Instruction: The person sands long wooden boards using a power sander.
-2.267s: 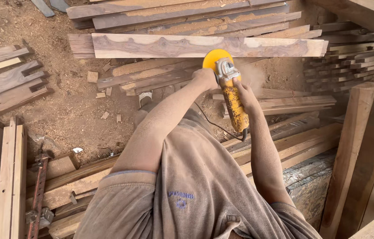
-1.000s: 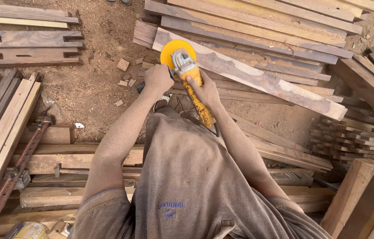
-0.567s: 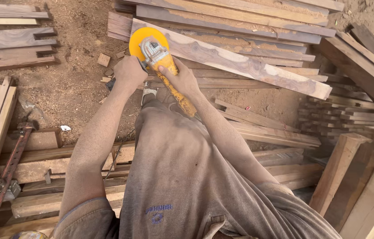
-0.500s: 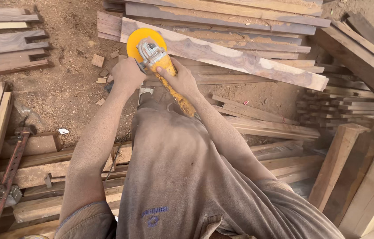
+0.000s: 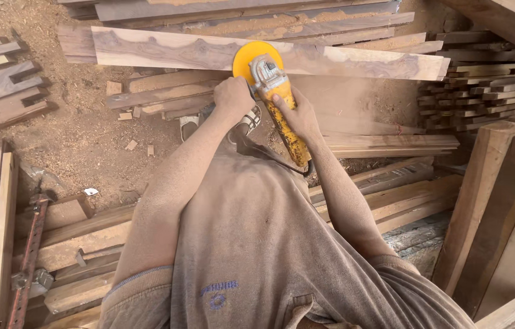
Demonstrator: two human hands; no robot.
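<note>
- Both hands are on a yellow angle grinder (image 5: 278, 103), its long dusty yellow body running back toward the person and a grey metal head up front.
- A round yellow disc (image 5: 251, 55) sits under that head, flat against a long plank (image 5: 172, 52).
- The right hand (image 5: 297, 113) is wrapped tight round the grinder's body, fingers closed over it, thumb lying along the side.
- The left hand (image 5: 233, 97) is fisted at the left side of the grinder's head; what it grips is hidden under the fingers, so I cannot tell what it holds.
- The plank is pale with dark wavy grain, lying crosswise on a stack of boards (image 5: 257, 18); the disc meets its near edge about midway along.
- A black cord (image 5: 306, 170) loops from the grinder's rear end.
- Fine dust hazes the air just right of the disc.
- The ground (image 5: 93, 140) is covered in sawdust, with small offcuts scattered near the plank's left end.
- More boards (image 5: 483, 91) are stacked at the right, and a rusty bar clamp (image 5: 29, 256) lies on timbers at lower left.
- The person's shirt (image 5: 257, 244) is brown and coated in dust.
</note>
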